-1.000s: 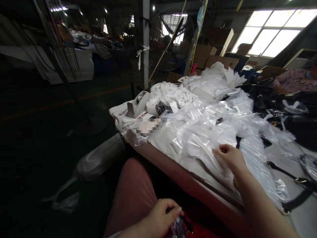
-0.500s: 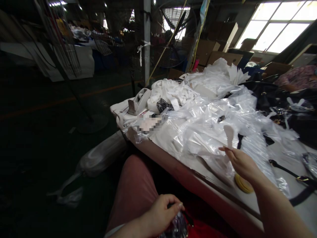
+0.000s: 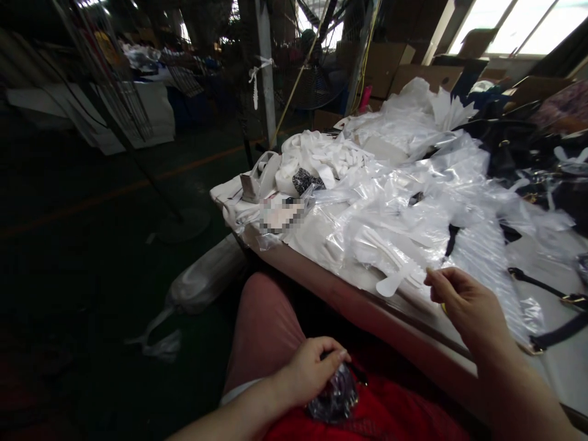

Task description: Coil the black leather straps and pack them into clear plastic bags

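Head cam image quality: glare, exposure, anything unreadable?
Head view: window blown out; bright glare across clear plastic; floor at left nearly black; pixelated patch masks detail on the table; left hand and right hand readable.

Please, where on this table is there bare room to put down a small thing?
Lower right: bare pale tabletop shows between the black strap and the right forearm. A smaller patch lies beyond the strap, bordered by the plastic sheets. The middle is crowded with these sheets, the far left with heaped white strips.
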Tool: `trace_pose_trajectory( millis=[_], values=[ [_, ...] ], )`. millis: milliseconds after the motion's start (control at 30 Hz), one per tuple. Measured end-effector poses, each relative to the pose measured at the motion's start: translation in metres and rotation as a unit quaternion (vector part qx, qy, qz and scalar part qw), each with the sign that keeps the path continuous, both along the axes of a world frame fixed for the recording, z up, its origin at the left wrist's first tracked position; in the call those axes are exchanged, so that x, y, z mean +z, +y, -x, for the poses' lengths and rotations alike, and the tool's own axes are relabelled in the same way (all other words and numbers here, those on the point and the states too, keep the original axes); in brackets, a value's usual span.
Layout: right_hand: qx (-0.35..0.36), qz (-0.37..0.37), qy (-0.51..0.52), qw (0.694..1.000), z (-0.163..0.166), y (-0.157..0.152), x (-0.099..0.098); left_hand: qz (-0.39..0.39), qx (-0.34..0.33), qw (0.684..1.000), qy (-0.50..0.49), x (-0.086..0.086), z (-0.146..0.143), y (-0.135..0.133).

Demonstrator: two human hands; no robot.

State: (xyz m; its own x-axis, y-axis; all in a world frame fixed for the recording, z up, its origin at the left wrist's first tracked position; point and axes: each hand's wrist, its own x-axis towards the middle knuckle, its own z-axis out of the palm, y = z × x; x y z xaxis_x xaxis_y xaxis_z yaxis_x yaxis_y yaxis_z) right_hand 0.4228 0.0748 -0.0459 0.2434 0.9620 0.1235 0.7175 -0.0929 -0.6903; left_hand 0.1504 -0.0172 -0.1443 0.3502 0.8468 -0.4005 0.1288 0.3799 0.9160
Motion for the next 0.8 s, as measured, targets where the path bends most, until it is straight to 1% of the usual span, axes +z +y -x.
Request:
trace_pose_trajectory(
  millis=[100, 167, 367, 500, 567, 633, 667, 733, 800],
  values=[
    [-0.030, 0.006, 0.036, 0.999, 0.001, -0.007, 0.000, 0.012, 0.000, 1.000, 0.004, 0.000, 0.000, -0.002],
    [-0.047, 0.013, 0.059, 0.997, 0.000, -0.009, -0.001, 0.007, 0.001, 1.000, 0.013, 0.002, -0.001, -0.003],
    [-0.051, 0.005, 0.131, 0.990, -0.005, -0.003, -0.006, -0.007, -0.004, 1.000, 0.024, 0.010, -0.002, -0.006],
    [-0.048, -0.004, 0.167, 0.985, -0.001, 0.002, 0.003, -0.010, -0.008, 1.000, 0.028, 0.010, -0.001, -0.009],
    [-0.015, 0.014, 0.215, 0.976, 0.008, -0.004, 0.010, -0.025, -0.015, 0.999, 0.022, 0.011, -0.001, -0.010],
    [0.041, 0.081, 0.297, 0.951, 0.023, -0.019, 0.014, -0.040, -0.032, 0.999, 0.015, 0.013, 0.000, -0.010],
    [0.072, 0.129, 0.341, 0.929, 0.033, -0.030, 0.013, -0.045, -0.040, 0.998, 0.014, 0.015, 0.000, -0.010],
    [0.127, 0.232, 0.416, 0.870, 0.054, -0.054, 0.005, -0.063, -0.053, 0.996, 0.021, 0.020, 0.001, -0.011],
    [0.165, 0.318, 0.470, 0.807, 0.074, -0.078, -0.008, -0.090, -0.062, 0.994, 0.020, 0.025, 0.002, -0.013]
  ],
)
